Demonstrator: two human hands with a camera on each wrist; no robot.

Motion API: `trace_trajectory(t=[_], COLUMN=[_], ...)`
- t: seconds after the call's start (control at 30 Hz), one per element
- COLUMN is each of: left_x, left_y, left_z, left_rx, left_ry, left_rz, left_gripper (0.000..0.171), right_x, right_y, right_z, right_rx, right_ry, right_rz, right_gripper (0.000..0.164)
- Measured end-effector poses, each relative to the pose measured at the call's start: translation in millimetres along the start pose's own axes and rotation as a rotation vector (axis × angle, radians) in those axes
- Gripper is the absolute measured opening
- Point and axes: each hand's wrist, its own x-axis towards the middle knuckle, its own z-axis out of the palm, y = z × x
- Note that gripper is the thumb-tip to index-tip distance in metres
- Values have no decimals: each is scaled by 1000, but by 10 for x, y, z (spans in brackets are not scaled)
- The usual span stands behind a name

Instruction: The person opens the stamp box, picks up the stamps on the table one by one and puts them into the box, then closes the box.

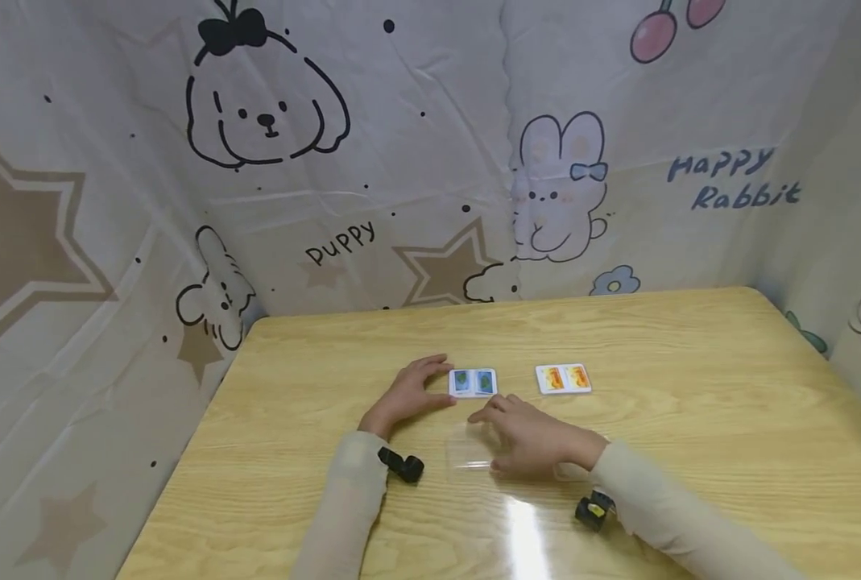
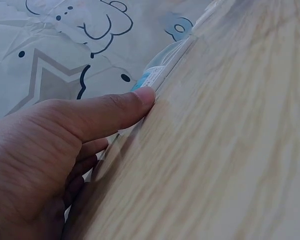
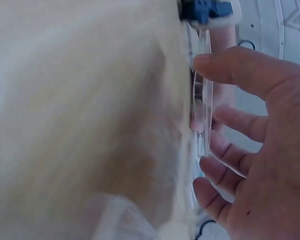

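A flat white piece with two blue-green pictures (image 1: 473, 383) lies on the table in the head view. My left hand (image 1: 405, 395) has thumb and fingers on either side of its left end; in the left wrist view the thumb tip (image 2: 146, 95) presses its edge. Just nearer to me, a clear, thin plastic case (image 1: 466, 453) lies under my right hand (image 1: 535, 435), its thumb at the near side and index finger at the far side. In the right wrist view this clear case (image 3: 204, 100) shows edge-on between thumb and fingers.
A second flat white piece with two orange pictures (image 1: 563, 379) lies to the right on the wood-grain table (image 1: 691, 387). Another clear plastic item (image 1: 571, 473) is partly under my right wrist. A printed cloth (image 1: 416, 161) hangs behind the table.
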Motion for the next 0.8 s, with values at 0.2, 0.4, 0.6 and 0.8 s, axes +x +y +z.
trace_trajectory(t=[0.2, 0.4, 0.6, 0.8], left_x=[9, -21, -4, -7], left_y=[9, -7, -13, -7], left_z=[-17, -5, -4, -20], left_rx=[-1, -17, -17, -25], left_ry=[14, 1, 15, 5], left_rz=[20, 11, 23, 1], left_gripper=[62, 65, 74, 80], right_x=[172, 341, 482, 556], right_y=[117, 214, 326, 398], right_z=[-228, -305, -312, -284], right_rx=[-14, -10, -2, 21], right_ry=[76, 94, 70, 46], right_rz=[15, 63, 136, 161], right_gripper=[61, 58, 57, 54])
